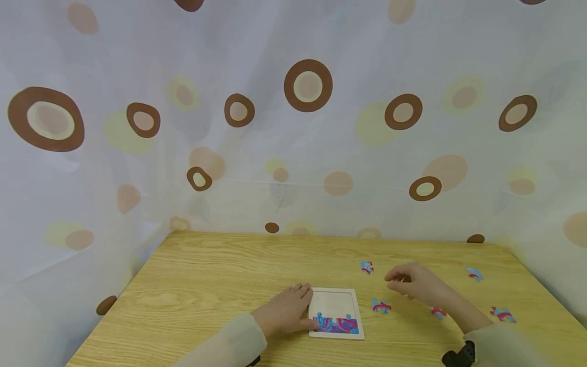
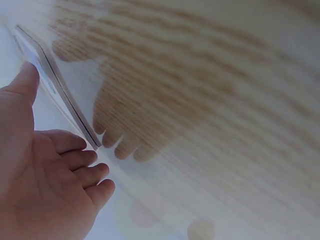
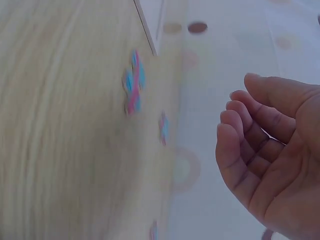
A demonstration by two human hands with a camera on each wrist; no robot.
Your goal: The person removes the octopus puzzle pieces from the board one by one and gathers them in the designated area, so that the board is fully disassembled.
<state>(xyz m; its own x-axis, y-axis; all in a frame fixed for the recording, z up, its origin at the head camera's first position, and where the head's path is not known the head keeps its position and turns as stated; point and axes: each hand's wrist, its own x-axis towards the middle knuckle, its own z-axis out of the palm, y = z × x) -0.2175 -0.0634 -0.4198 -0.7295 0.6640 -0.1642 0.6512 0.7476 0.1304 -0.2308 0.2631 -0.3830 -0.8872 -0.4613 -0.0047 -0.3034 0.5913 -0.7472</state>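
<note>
Head view: I read puzzle piece (image 1: 381, 306) at seven o'clock from the nearer right hand (image 1: 419, 285), fingers loosely curved, empty; left hand (image 1: 289, 310), fingers extended, touches tray (image 1: 334, 302).

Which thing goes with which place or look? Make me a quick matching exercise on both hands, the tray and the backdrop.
1. Left hand
2. Right hand
3. Tray
4. Backdrop

A. Pale, with brown rings
B. Raised over the table, among loose pieces
C. Touching the tray's left side
D. Bare in its far part, with a colourful strip along its near side

Pairs: 1-C, 2-B, 3-D, 4-A.
</note>
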